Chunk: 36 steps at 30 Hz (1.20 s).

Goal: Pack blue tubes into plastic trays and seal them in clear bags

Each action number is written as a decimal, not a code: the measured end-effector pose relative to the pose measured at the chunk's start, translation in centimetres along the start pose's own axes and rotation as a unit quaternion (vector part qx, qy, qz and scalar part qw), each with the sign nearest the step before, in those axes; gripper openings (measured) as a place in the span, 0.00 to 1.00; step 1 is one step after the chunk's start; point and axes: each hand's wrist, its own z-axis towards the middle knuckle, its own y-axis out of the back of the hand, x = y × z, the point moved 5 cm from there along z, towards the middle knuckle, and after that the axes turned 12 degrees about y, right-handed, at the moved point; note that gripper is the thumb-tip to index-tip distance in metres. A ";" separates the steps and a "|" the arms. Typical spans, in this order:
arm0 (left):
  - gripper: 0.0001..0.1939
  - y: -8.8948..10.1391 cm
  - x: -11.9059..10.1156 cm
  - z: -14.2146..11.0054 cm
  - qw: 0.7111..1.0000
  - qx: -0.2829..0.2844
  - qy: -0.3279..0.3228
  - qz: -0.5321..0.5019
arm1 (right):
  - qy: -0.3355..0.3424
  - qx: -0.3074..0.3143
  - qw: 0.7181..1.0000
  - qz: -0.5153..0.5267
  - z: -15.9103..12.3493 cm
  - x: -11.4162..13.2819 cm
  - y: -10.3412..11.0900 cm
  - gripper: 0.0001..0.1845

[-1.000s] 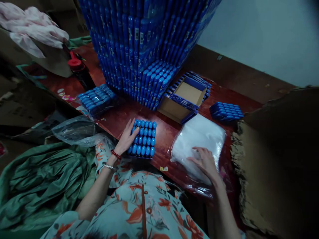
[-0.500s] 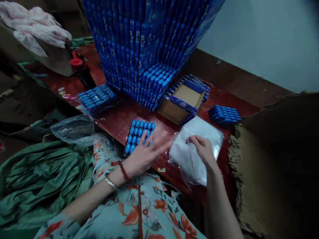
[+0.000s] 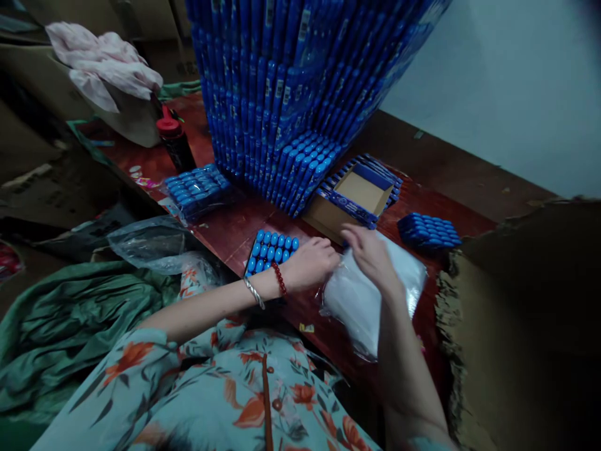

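My left hand (image 3: 313, 263), wearing a red bead bracelet and a silver bangle, is closed, its fingertips pinching the upper left edge of a clear plastic bag. That bag tops a pile of clear plastic bags (image 3: 357, 300) on the red table. Over the pile's far edge is my right hand (image 3: 373, 255), slightly blurred, with fingers stretched out and a little apart and nothing visible in them. Partly covered by my left forearm, a tray of blue egg-shaped pieces (image 3: 270, 248) lies at the table's near edge.
A tall stack of blue packs (image 3: 263, 94) rises behind. Open cardboard trays (image 3: 364, 191) lie before it. A wrapped blue pack (image 3: 197, 188) and a red-lidded bottle (image 3: 173, 141) stand left. Another blue pack (image 3: 428, 230) lies right, near a big cardboard box (image 3: 516, 313).
My left hand has moved right from over the blue tray to the bags, and its fingers have closed. My right hand has shifted toward the pile's far edge and its pinch has opened.
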 end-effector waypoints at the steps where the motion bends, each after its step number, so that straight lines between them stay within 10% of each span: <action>1: 0.09 0.4 0.8 0.3 0.999 0.024 0.041 -0.014 | 0.020 0.000 0.998 -0.058 0.0 1.2 1.0 0.22; 6: 0.11 2.1 3.5 1.4 0.980 0.119 0.120 -0.102 | 0.123 0.079 0.971 -0.191 -1.3 6.3 0.7 0.23; 16: 0.07 3.3 5.1 0.5 0.974 0.073 0.154 -0.151 | 0.071 0.082 0.993 -0.039 -0.5 4.5 -0.4 0.10; 26: 0.12 5.6 7.2 -0.5 0.980 0.082 0.181 0.000 | -0.043 0.109 0.967 -0.228 2.4 2.2 0.0 0.07; 36: 0.04 7.3 12.1 -3.2 0.955 0.015 0.297 -0.006 | 0.049 0.020 0.998 -0.027 5.3 2.6 -0.4 0.18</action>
